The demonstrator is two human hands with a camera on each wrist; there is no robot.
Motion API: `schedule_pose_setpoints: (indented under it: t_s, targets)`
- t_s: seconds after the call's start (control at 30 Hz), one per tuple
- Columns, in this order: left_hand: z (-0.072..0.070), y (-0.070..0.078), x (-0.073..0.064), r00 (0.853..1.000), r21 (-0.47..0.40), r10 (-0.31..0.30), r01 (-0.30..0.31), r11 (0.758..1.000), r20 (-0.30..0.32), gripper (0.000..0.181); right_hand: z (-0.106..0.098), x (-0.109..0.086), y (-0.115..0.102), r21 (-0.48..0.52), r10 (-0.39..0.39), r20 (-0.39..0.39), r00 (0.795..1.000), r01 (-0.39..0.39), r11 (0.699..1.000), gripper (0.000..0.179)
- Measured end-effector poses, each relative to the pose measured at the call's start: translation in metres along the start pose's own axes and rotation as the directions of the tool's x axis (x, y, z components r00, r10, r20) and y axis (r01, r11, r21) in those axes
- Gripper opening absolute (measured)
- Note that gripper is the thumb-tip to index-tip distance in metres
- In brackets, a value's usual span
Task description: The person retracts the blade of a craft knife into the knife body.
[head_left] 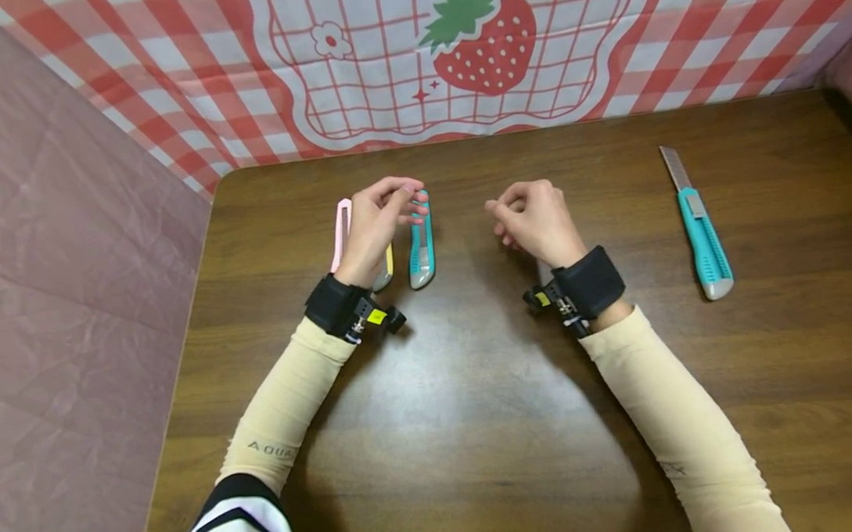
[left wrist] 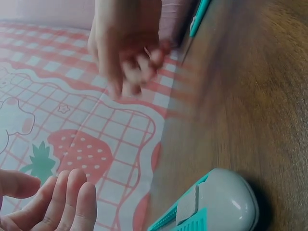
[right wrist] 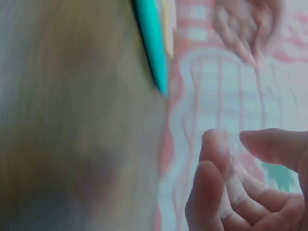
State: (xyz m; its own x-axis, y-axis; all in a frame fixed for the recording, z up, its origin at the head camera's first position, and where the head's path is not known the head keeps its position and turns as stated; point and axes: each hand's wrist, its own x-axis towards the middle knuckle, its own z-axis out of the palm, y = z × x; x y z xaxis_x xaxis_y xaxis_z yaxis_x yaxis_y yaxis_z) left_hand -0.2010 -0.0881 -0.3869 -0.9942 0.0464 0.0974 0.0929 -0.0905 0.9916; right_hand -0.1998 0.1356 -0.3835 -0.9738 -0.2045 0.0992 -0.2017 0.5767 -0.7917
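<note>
My left hand hovers over a row of utility knives with its fingers loosely bent and nothing in them. Closest to its fingertips lies a teal utility knife, whose grey end fills the bottom of the left wrist view. Partly covered by this hand are a pink utility knife and a yellow one. Further right, my right hand is held above the table, fingers relaxed. In the right wrist view its thumb stands apart from the fingertips, with nothing between.
Another teal utility knife lies at the right with its long blade out, pointing to the back. The brown wooden table ends at a red checked strawberry cloth behind. Pink fabric hangs along the left side.
</note>
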Motion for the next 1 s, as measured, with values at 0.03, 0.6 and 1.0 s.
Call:
schedule_pose_setpoints:
  t_s: [0.03, 0.6, 1.0]
  targets:
    - [0.0, 0.0, 0.0, 1.0, 0.003, 0.002, -0.002, 1.0, 0.002, 0.017, -0.01, -0.002, 0.003, -0.011, -0.005, -0.028, 1.0, 0.005, 1.0, 0.027]
    - [0.01, -0.007, -0.003, 0.994, 0.028, -0.025, 0.022, 0.999, 0.103, 0.017, -0.159, -0.041, 0.096, -0.253, 0.275, -0.231, 0.933, -0.331, 0.909, 0.044]
    - [0.017, -0.012, -0.006, 0.991, 0.063, -0.044, 0.036, 0.997, 0.13, 0.02, -0.17, -0.05, 0.128, -0.391, 0.443, -0.082, 0.893, -0.438, 0.81, 0.067]
